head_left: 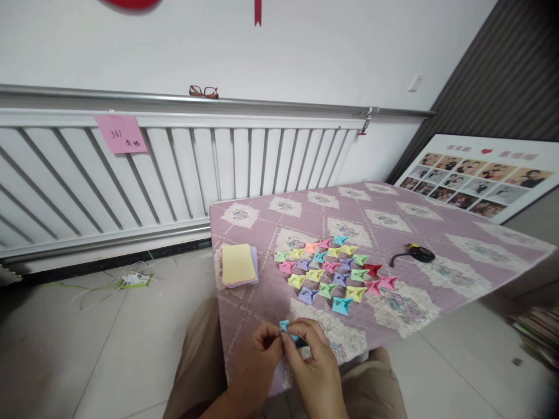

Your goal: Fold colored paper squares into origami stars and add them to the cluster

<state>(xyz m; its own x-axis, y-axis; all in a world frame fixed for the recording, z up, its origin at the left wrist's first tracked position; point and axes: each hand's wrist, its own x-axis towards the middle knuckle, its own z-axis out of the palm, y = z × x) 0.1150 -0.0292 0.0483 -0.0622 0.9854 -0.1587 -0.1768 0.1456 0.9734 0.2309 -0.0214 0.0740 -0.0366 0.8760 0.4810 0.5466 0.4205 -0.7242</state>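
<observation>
A small folded blue paper is pinched between both hands near the table's front edge. My left hand grips its left side with thumb and forefinger. On the other side, my right hand holds it, fingers curled over and partly hiding it. Beyond the hands, several folded paper pieces lie in loose rows, among them a blue one, a yellow one and a dark red one. A stack of square paper sheets, yellow on top, lies to the left.
A black and yellow object with a strap lies right on the patterned tablecloth. A photo board leans behind the table's right end. Radiator behind; a power strip with cables on the floor at left.
</observation>
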